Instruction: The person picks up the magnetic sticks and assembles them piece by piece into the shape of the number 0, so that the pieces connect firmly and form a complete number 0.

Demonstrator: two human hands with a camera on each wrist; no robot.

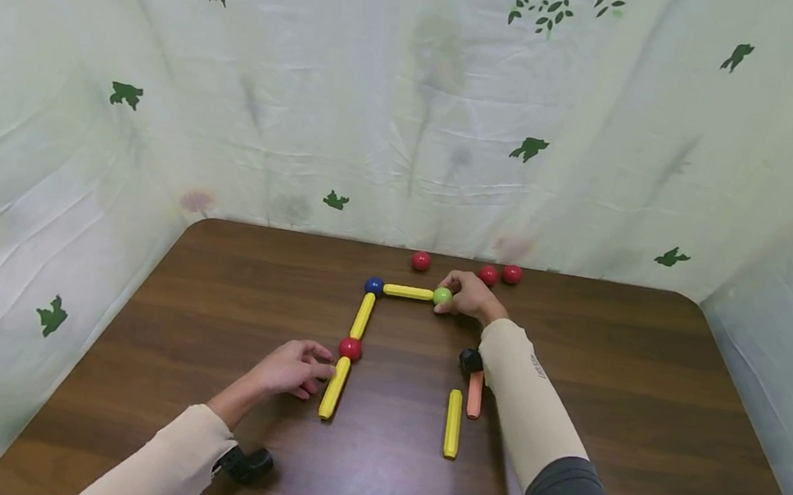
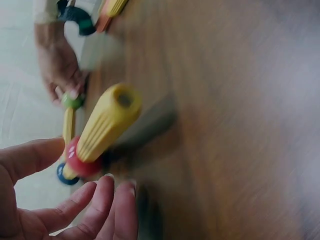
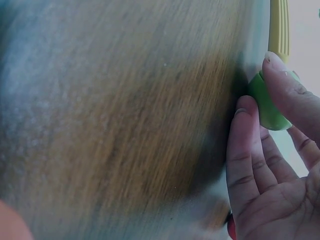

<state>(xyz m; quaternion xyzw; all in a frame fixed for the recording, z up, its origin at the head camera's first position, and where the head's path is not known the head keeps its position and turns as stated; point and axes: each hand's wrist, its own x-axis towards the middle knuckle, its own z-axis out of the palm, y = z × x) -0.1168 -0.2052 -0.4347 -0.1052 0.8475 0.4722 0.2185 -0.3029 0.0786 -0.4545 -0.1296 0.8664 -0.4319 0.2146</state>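
On the table lies a joined chain of yellow ribbed rods and balls. A blue ball (image 1: 374, 285) forms its corner, a red ball (image 1: 350, 348) joins two rods on the left side, and a green ball (image 1: 442, 296) ends the back rod (image 1: 407, 292). My right hand (image 1: 474, 297) pinches the green ball between thumb and fingers, also seen in the right wrist view. Beside the red ball and the front rod (image 1: 334, 388) is my left hand (image 1: 293, 367), its fingers loosely bent. In the left wrist view this hand holds nothing.
Three loose red balls lie along the table's back edge, one (image 1: 420, 261) apart from the other two (image 1: 500, 274). A loose yellow rod (image 1: 452, 424) and a pink rod (image 1: 474, 395) lie left of the right forearm. A printed curtain (image 1: 383, 114) hangs behind the table.
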